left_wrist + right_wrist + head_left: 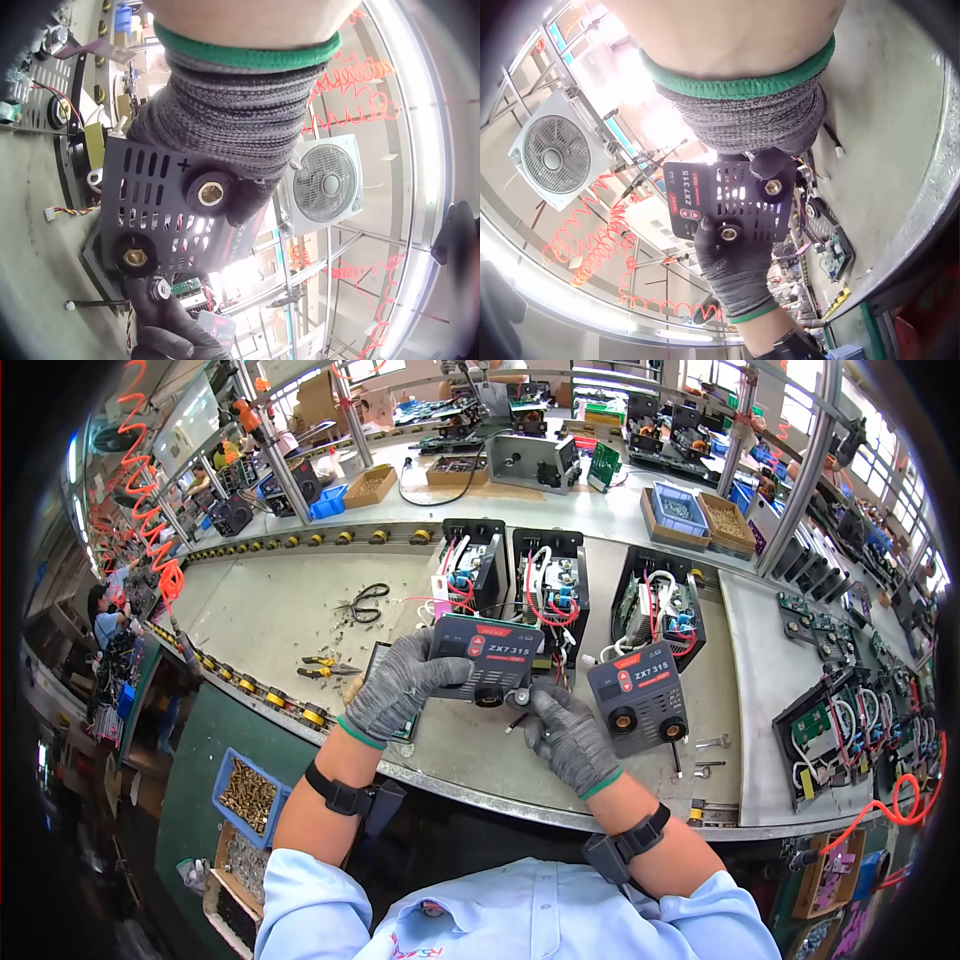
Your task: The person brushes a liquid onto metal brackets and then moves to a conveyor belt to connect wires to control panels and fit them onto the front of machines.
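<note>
My gloved left hand (405,682) grips a dark front panel (512,668) marked ZX7 315 by its left side, thumb across its face. In the left wrist view this panel shows vent slots and two round sockets with brass centres. At its lower right corner, my gloved right hand (575,735) pinches a small silver bolt (161,289) with a washer. Behind the held panel stand two open welder housings (478,565) with wires and boards. A second ZX7 315 panel (650,710) leans in front of a third open housing (662,600), right of my right hand.
Black scissors (365,603) and yellow-handled pliers (325,667) lie left on the bench among small scraps. Wrenches (712,743) lie at the right. A roller rail edges the bench. A blue bin of brass parts (285,800) stands lower left. More circuit assemblies (845,730) fill the right.
</note>
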### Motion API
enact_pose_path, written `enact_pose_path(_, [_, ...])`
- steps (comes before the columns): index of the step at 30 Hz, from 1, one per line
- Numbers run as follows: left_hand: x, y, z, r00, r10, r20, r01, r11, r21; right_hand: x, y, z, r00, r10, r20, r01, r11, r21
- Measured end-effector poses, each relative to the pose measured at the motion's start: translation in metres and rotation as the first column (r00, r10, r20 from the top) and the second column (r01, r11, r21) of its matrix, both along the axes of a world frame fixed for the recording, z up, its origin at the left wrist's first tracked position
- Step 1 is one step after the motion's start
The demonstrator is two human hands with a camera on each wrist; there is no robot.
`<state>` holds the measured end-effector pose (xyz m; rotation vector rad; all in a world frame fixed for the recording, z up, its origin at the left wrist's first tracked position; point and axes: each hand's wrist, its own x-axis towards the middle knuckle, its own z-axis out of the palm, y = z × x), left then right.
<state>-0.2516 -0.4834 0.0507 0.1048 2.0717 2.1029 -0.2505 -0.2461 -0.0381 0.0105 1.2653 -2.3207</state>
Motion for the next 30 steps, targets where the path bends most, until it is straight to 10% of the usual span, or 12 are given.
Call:
enact_pose_path(8, [0.006,-0.005,-0.002,0.995,0.095,0.017,-0.093,0.992,-0.084,-0.025,0.004,0.009,0.993,0.086,0.079,-0.102,0.969,0.227])
enact_pose_path(20, [0.009,-0.01,-0.015,0.983,0.12,0.139,-0.142,0.977,0.161,-0.027,-0.015,-0.017,0.961,0.073,-0.268,0.009,0.956,0.293])
enact_pose_path(30, [-0.007,0.01,-0.049,0.902,0.083,0.424,-0.304,0.819,0.487,-0.026,0.012,-0.006,0.967,0.2,-0.156,-0.124,0.91,0.396])
